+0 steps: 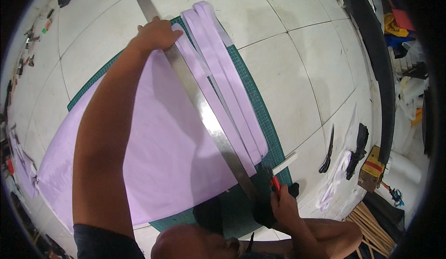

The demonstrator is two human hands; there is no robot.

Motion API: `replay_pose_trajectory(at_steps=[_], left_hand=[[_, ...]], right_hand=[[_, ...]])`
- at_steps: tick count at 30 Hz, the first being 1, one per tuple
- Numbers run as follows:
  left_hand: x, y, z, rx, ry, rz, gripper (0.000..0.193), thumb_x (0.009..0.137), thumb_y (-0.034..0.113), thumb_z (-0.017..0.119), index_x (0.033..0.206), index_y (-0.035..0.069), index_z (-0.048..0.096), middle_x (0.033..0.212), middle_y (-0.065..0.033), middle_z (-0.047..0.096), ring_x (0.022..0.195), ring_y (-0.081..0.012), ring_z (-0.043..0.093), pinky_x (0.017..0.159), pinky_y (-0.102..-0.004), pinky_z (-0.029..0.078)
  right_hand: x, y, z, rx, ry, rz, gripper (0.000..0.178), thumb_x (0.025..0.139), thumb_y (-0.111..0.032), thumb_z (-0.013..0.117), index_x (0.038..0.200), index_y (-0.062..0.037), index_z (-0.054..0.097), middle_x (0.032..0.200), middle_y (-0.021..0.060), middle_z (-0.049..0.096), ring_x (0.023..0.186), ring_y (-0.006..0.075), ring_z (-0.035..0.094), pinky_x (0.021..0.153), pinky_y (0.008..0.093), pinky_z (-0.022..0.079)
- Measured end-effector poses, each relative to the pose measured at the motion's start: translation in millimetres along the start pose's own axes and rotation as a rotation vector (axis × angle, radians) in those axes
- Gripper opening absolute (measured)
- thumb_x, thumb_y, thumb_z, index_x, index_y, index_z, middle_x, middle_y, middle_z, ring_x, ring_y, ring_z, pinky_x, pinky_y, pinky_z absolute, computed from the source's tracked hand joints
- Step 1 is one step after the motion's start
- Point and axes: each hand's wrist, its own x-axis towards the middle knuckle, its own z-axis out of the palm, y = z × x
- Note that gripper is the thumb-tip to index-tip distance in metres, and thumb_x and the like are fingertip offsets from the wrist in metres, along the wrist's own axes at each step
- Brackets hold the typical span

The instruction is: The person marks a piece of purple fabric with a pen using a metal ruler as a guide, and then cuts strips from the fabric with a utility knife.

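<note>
A long metal ruler [200, 101] lies slantwise across a sheet of lilac fabric [162, 152], which is spread on a green cutting mat [253, 87]. My left hand [159, 34] presses on the ruler near its far end, fingers spread across its width. Several cut lilac strips [227, 87] lie side by side to the right of the ruler. Beside the ruler's near end, my right hand [284, 205] is closed round a red cutter knife [276, 184]. The knife's tip is dark and hard to make out.
Black-handled scissors [328, 154] lie on the tiled floor [278, 59] to the right, near a black bundle [357, 150] and white-lilac scraps [333, 180]. A wooden block [371, 168] and several thin wooden sticks [371, 229] are farther right. A long black roll [378, 73] runs along that side.
</note>
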Motion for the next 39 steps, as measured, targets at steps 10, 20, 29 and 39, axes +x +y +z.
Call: replay_pose_trajectory(at_steps=[10, 20, 29, 39], left_hand=[[12, 0, 3, -0.058, 0.023, -0.030, 0.048, 0.083, 0.022, 0.060, 0.130, 0.013, 0.056, 0.132, -0.0208, 0.055, 0.120, -0.0405, 0.058, 0.104, -0.0596, 0.038], [-9, -18, -23, -0.099, -0.163, 0.154, 0.059, 0.080, -0.004, 0.056, 0.130, 0.026, 0.060, 0.131, -0.0176, 0.049, 0.119, -0.0397, 0.056, 0.101, -0.0450, 0.047], [5, -12, -40, -0.061, -0.326, 0.137, 0.072, 0.077, -0.001, 0.051, 0.141, 0.032, 0.055, 0.142, -0.0174, 0.040, 0.124, -0.0409, 0.054, 0.104, -0.0447, 0.046], [1, -11, -39, -0.029, -0.277, 0.130, 0.064, 0.082, -0.004, 0.051, 0.137, 0.029, 0.059, 0.131, -0.0178, 0.047, 0.121, -0.0384, 0.055, 0.103, -0.0427, 0.046]], right_hand=[[0, 18, 18, 0.059, -0.059, 0.005, 0.030, 0.097, -0.023, 0.056, 0.113, -0.0009, 0.045, 0.084, 0.0297, 0.065, 0.079, 0.0502, 0.066, 0.070, 0.0572, 0.051], [94, -140, -15, 0.009, 0.051, -0.377, 0.029, 0.100, -0.024, 0.052, 0.115, -0.0002, 0.044, 0.084, 0.0276, 0.065, 0.080, 0.0489, 0.064, 0.072, 0.0557, 0.050], [227, -297, -14, 0.000, 0.342, -0.736, 0.025, 0.095, -0.014, 0.048, 0.110, 0.0045, 0.043, 0.085, 0.0259, 0.066, 0.083, 0.0444, 0.066, 0.076, 0.0525, 0.051], [247, -329, -23, -0.061, 0.365, -0.679, 0.019, 0.090, -0.009, 0.054, 0.104, 0.0016, 0.047, 0.090, 0.0222, 0.070, 0.086, 0.0368, 0.071, 0.077, 0.0462, 0.057]])
